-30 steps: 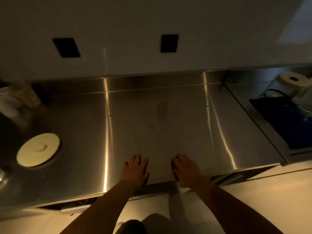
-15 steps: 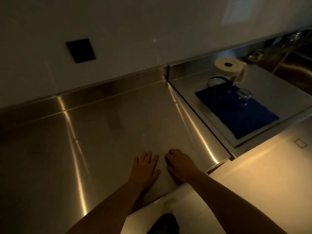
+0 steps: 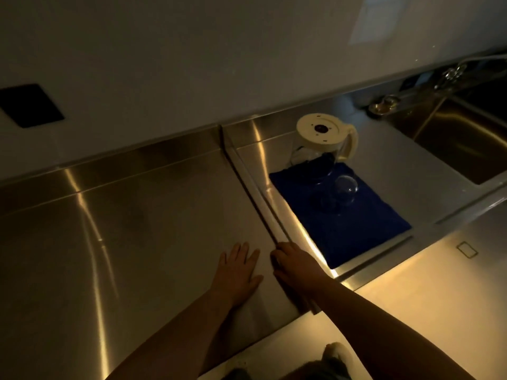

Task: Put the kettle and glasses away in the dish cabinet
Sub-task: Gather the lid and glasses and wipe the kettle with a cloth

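A glass kettle (image 3: 318, 130) with a cream base and handle stands upside down at the far end of a blue mat (image 3: 365, 229), right of centre. A clear glass (image 3: 346, 186) stands upside down on the mat just in front of it, with a second, darker glass (image 3: 325, 201) beside it. My left hand (image 3: 238, 270) lies flat on the steel counter (image 3: 131, 242), fingers spread, holding nothing. My right hand (image 3: 295, 266) rests at the raised seam beside the mat with its fingers curled under, also holding nothing. Both hands are well short of the kettle. No cabinet is in view.
A steel sink (image 3: 466, 138) lies at the far right, with a faucet (image 3: 452, 74) and a small metal bowl (image 3: 384, 105) behind it. A black plate (image 3: 30, 105) is set in the white wall at left. The pale floor shows below the counter's front edge.
The view has swung right, bringing the kettle, glasses and blue mat toward the centre. Both hands have slid right along the counter; the right one now sits at the seam.
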A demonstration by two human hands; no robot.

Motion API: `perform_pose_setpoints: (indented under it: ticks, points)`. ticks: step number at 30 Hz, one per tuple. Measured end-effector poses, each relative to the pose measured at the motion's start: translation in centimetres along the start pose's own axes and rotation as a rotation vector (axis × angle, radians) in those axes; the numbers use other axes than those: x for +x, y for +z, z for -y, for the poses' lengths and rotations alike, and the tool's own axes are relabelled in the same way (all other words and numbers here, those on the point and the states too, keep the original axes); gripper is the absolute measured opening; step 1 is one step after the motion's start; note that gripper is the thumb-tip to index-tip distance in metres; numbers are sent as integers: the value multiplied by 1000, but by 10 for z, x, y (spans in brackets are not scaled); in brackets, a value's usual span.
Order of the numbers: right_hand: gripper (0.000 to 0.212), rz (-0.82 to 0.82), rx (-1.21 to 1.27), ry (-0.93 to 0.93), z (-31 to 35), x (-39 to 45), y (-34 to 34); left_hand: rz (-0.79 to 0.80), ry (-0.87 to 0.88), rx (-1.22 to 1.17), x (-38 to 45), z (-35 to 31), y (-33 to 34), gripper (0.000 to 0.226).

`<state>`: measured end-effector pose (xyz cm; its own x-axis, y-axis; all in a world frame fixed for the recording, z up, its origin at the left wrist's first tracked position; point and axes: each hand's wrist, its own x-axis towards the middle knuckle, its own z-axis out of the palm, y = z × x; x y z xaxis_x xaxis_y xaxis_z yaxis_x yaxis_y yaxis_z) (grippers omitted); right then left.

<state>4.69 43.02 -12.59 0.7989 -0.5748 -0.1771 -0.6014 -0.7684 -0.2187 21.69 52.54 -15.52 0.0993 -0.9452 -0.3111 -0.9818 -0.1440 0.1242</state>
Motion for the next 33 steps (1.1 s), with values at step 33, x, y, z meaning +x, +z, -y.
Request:
perform_pose_setpoints:
  ticks: [33]
  points:
    - [47,65,-54,-418,-330,-26,-44,-60,-400,-143,142,-256,-9,61]
